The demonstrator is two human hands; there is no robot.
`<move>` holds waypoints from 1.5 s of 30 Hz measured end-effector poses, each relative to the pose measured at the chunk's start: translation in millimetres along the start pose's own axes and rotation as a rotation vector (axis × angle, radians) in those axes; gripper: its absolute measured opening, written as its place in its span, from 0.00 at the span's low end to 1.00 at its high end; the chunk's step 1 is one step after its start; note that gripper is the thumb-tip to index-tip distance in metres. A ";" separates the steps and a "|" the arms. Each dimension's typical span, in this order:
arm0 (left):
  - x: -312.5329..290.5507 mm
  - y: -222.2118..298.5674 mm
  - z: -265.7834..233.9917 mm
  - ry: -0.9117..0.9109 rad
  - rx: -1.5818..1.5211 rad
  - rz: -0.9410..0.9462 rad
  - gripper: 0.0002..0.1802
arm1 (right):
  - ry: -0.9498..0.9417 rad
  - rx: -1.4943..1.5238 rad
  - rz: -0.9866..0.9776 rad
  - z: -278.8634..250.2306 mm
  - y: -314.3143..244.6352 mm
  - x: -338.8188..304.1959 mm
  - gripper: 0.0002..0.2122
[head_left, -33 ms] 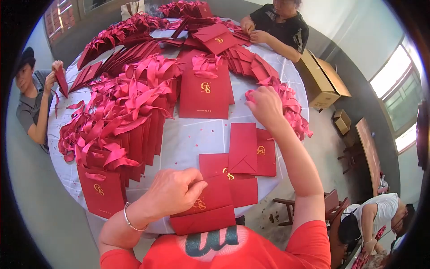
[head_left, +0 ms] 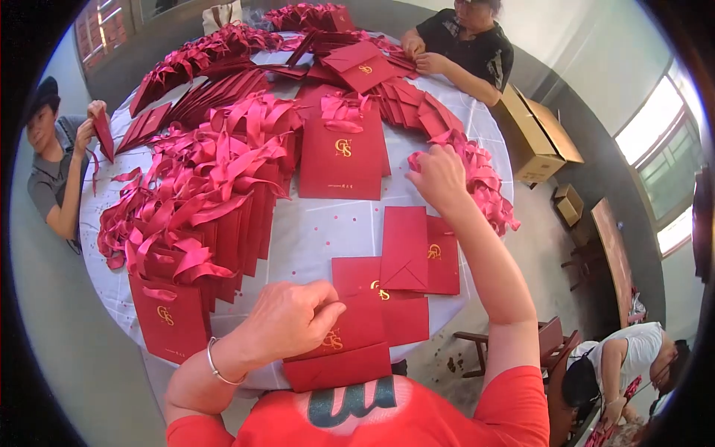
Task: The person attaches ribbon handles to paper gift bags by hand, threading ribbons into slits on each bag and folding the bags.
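Note:
My left hand point(head_left: 294, 316) is curled, with thumb and fingertips over the nearest flat red paper bag point(head_left: 350, 320). Whatever its fingers hold, if anything, is hidden. My right hand point(head_left: 441, 177) reaches to the table's right side, its fingers closed on a pink ribbon point(head_left: 414, 159) at the edge of a heap of pink ribbons point(head_left: 488, 182). Between my arms lie overlapping flat red bags, one with its folded base point(head_left: 404, 253) facing up. Farther off, a red bag with a gold emblem point(head_left: 341, 167) has pink ribbon over its top.
A long row of ribboned red bags point(head_left: 167, 316) fills the left of the white-covered table point(head_left: 298, 246). More bags crowd the far side. Co-workers sit at the left point(head_left: 56, 160) and far right point(head_left: 465, 45); another person bends at lower right point(head_left: 633, 357). Cardboard boxes point(head_left: 532, 141) stand on the floor.

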State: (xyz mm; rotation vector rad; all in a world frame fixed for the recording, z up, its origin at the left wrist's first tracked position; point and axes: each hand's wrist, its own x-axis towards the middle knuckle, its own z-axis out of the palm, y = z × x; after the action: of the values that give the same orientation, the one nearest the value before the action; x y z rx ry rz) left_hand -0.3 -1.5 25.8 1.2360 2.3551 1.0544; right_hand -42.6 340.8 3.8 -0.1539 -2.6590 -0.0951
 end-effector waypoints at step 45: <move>8.8 -26.1 21.3 0.057 -0.540 -0.086 0.14 | -0.378 1.745 0.487 -78.4 -145.8 -84.7 0.04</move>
State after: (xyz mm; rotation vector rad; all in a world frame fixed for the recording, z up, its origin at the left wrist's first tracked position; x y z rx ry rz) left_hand -9.6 6.1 -6.9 0.9018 1.9404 1.5720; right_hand 49.4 181.0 28.2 -0.2022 -1.9570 2.3628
